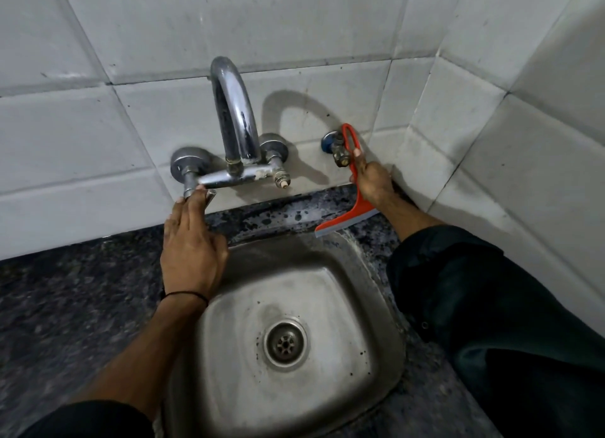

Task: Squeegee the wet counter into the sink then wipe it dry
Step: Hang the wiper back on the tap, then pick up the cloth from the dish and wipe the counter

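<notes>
My right hand (373, 180) grips the handle of a red squeegee (352, 208) in the back right corner. Its grey rubber blade rests on the dark speckled counter (271, 213) at the steel sink's (386, 310) back right rim. A streak of water runs over the rim below the blade. My left hand (191, 251) reaches to the left tap handle (199, 193) of the wall faucet (235, 120); its fingertips touch the handle and the fingers are apart. The sink bowl looks wet, with a drain (285, 344) in the middle.
White tiled walls (491, 126) close in behind and on the right. A small brass valve (337, 148) sticks out of the wall just left of the squeegee handle. The dark counter (75, 306) stretches away to the left of the sink.
</notes>
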